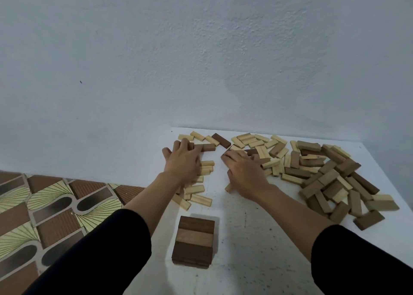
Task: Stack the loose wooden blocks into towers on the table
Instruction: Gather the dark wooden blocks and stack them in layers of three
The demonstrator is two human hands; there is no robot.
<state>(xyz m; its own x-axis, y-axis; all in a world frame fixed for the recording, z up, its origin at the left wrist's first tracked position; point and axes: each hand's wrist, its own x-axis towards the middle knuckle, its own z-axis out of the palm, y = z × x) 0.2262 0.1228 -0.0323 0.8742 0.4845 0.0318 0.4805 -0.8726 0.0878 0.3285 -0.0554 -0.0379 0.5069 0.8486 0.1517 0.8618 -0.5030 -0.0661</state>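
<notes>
A short tower (194, 241) of dark brown blocks stands near the front of the white table (245, 238). My left hand (182, 160) lies over several pale blocks (199, 189), thumb spread, its fingertips touching the end of a dark brown block (206, 147). My right hand (243, 171) rests palm down to its right, fingers bent over a dark block (251, 151) that it mostly hides. I cannot see whether that hand grips it. A big heap of loose pale and brown blocks (324, 176) fills the right side of the table.
More pale blocks and one dark block (221, 140) lie along the far edge by the grey-blue wall (201, 60). The table's left edge runs past my left hand; below it lies a patterned floor (55, 216).
</notes>
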